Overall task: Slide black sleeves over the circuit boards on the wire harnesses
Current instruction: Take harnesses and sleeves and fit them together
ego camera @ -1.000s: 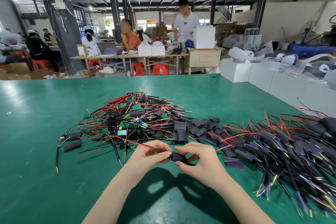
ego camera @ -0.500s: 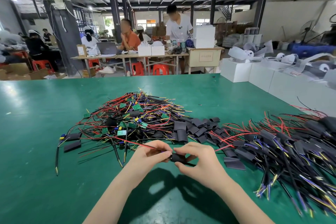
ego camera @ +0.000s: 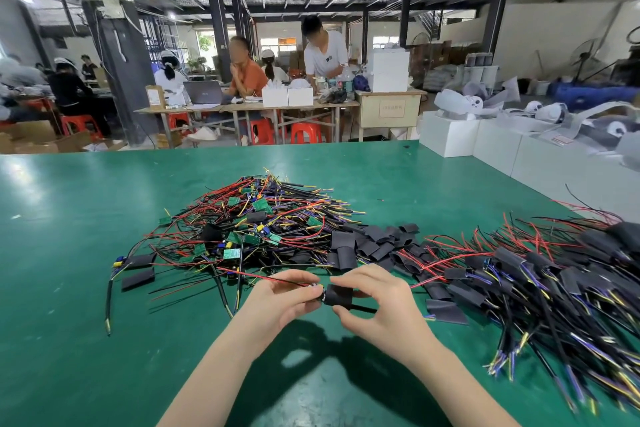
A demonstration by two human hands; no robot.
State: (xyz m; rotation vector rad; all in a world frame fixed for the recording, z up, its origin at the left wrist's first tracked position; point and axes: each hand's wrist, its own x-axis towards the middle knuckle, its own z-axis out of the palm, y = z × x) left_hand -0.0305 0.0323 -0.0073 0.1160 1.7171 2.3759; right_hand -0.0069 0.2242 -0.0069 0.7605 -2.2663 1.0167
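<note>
Black sleeve [ego camera: 338, 295] seems farther along since earlier; both hands' grip unchanged.

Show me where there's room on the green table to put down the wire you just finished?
Bare green table lies left of the unsleeved harness pile, and along the near edge beside the forearms. Crowded: the loose black sleeves just beyond the hands, and the sleeved harness pile on the right. The left hand and right hand hold a sleeve between them.
</note>
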